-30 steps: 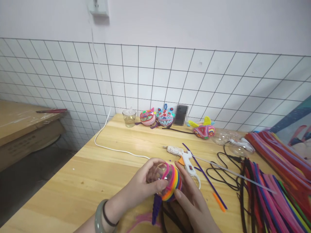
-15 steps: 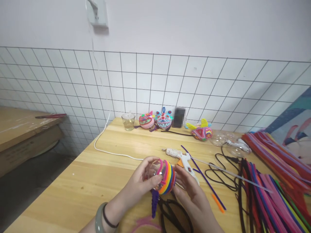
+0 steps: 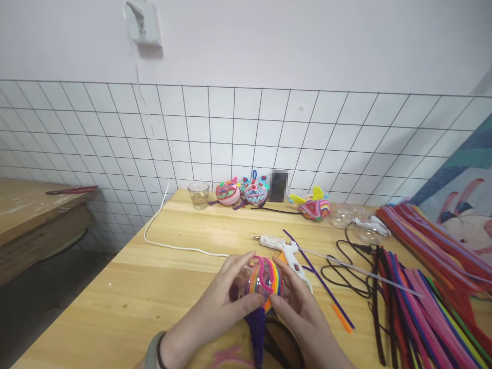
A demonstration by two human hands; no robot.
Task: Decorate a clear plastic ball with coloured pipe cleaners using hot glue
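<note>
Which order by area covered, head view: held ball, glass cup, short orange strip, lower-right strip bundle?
1. lower-right strip bundle, cut off by the frame
2. held ball, partly covered
3. glass cup
4. short orange strip

The ball is nearer the camera than the cup, so their true size order is unsure.

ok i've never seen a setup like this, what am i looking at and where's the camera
There is no machine here, just one person's bare hands. The view comes from a camera worn on their head, looking forward and down. The left hand and right hand together hold a clear ball with coloured bands. On the wooden table, a white glue gun lies just beyond them, with fuzzy coloured stems to the right. Toward the back are a glass cup and three decorated balls.
</note>
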